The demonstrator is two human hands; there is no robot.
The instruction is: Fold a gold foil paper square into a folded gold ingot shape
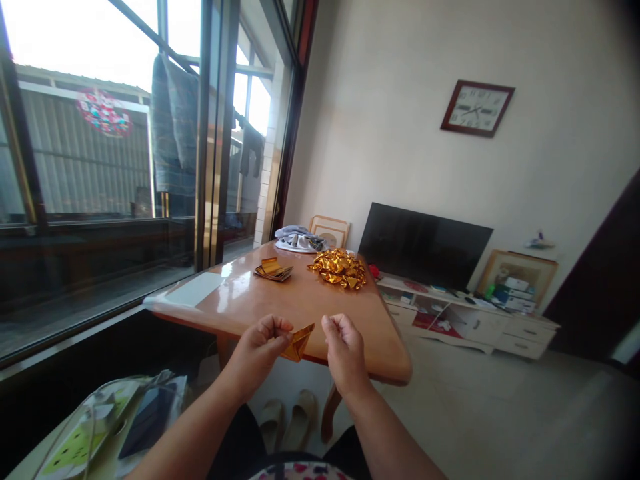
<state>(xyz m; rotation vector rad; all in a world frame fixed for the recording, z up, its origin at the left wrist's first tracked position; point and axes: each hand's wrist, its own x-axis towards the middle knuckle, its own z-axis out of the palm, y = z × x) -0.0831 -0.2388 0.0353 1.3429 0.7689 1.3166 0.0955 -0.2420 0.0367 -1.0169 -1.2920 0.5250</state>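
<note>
My left hand [263, 347] is closed in a pinch on a folded piece of gold foil paper [301, 342], held just over the near edge of the table. The paper forms a pointed shape, its tip directed up and right. Close by on the right, my right hand [344, 347] has its fingers curled and thumb pressed in, a small gap away from the paper. Whatever may be between those fingers is hidden. Farther back on the tabletop lie a stack of flat gold paper sheets [273, 269] and a heap of folded gold foil pieces [341, 269].
The brown glossy table [300, 303] has a rounded near corner. Folded cloth [300, 239] lies at its far end, a white sheet [193, 291] at its left. A side surface with a power strip [85, 433] is at lower left. Slippers [300, 420] are below; a television [425, 243] stands behind.
</note>
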